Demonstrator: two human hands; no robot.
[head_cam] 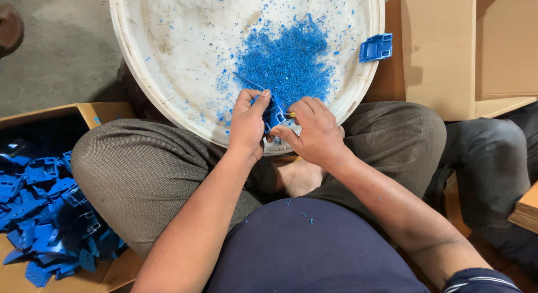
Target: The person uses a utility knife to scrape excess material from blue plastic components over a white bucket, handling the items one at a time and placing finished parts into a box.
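The left hand (246,122) pinches a small blue plastic part (273,112) between thumb and fingers, holding it firm just over the near rim of a white tub (168,74). The right hand (316,130) is closed narrowly on a thin tool with a yellowish tip (291,114), which touches the part's edge. Holding the work over the tub likely lets trimmings fall in: a heap of blue shavings (286,60) lies there. Another blue part (375,47) rests on the far rim. The tub sits between the person's crossed knees. To the left, a cardboard box (101,111) holds many similar blue parts (45,214), within easy reach.
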